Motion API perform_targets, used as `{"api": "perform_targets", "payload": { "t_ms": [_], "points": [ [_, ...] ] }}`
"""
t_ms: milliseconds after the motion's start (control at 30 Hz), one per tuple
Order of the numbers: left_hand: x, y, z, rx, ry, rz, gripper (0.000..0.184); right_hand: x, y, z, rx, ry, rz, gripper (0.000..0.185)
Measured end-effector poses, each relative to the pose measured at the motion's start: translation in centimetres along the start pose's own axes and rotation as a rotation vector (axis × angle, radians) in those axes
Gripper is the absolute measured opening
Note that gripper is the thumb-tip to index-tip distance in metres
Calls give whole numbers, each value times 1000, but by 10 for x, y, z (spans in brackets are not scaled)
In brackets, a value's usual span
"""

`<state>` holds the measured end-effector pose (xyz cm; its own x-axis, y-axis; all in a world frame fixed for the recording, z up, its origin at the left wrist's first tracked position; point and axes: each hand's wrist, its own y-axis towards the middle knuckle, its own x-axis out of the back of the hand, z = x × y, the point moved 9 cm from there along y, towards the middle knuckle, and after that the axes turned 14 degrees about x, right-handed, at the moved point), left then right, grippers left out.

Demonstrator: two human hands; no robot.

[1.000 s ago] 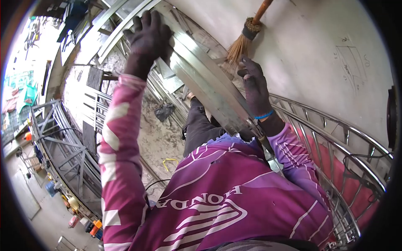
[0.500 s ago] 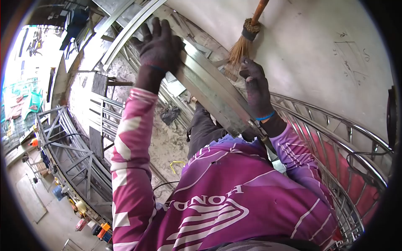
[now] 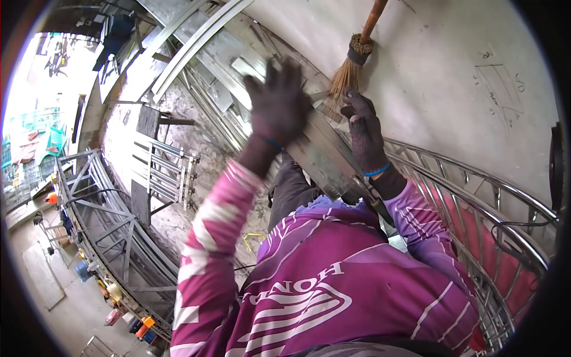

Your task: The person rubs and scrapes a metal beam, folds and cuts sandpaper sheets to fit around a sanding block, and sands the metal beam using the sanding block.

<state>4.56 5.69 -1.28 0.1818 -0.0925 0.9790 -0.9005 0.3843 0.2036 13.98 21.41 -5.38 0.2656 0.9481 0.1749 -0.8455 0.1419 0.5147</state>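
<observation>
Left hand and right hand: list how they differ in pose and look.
The left hand has its fingers spread wide; the right hand has its fingers partly bent. The left hand is over the long metal piece, while the right hand is beside its edge. The left looks blurred, the right sharper. Both wear dark gloves.

my left hand (image 3: 279, 107) motion-blurred, part of the metal strip (image 3: 324, 156) hidden behind it, contact unclear, broom handle (image 3: 373, 19) cut off at top, wall writing (image 3: 498, 89) too small to read, my legs (image 3: 290, 189) partly hidden
</observation>
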Motion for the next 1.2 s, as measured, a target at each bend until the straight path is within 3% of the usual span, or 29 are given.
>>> {"api": "perform_targets", "payload": {
  "t_ms": [100, 133, 200, 300, 333, 400, 467, 533, 633, 700, 733, 800, 867, 900, 933, 1000, 1067, 1200],
  "points": [
    [-56, 79, 84, 71, 218, 72, 51, 1, -6, -7, -47, 0, 52, 53],
    [-73, 96, 104, 119, 256, 166, 54, 3, -6, -7, -44, -6, 51, 53],
    [-45, 101, 98, 250, 27, 143, 59, 5, -6, -9, -56, -34, 44, 53],
    [-37, 61, 35, 126, 168, 104, 63, 9, 0, -5, -39, -63, 21, 52],
    [-23, 32, 5, 42, 55, -29, 61, 8, 1, -4, -40, -58, 16, 52],
    [6, -21, -53, -62, -102, 97, 64, 8, 3, 2, 6, -57, -38, 44],
    [28, -60, -75, -95, -311, 146, 77, 4, -1, -7, 31, -63, -11, 49],
    [21, -54, -49, -39, -214, 70, 76, 3, -6, -6, 44, -78, 29, 54],
    [-5, 13, 43, 110, 51, 45, 68, -1, -2, -2, 16, -108, 72, 56],
    [-32, 50, 99, 166, 273, 170, 68, -3, -2, -3, 11, -81, 81, 56],
    [-24, 62, 108, 176, 354, 405, 61, -2, -3, -5, 1, -49, 74, 56],
    [-28, 73, 132, 259, 161, 224, 58, 1, -3, -5, 13, -77, 83, 56],
    [-47, 62, 121, 247, 212, 143, 69, 1, 0, -3, 28, -95, 87, 56],
    [-35, 46, 99, 198, 130, -7, 74, 1, 0, -4, -7, -84, 79, 56],
    [-14, 24, 64, 173, 210, 36, 71, 0, -1, -5, -44, -72, 70, 55],
    [5, -16, 5, 140, -65, 200, 69, -4, -3, -4, -43, -60, 71, 53],
    [13, -75, -50, 31, -282, 78, 66, -5, -7, -6, -44, -59, 77, 50],
    [14, -60, -41, 9, -265, 160, 75, -2, -1, -4, 11, -167, 160, 52]
  ]
}}
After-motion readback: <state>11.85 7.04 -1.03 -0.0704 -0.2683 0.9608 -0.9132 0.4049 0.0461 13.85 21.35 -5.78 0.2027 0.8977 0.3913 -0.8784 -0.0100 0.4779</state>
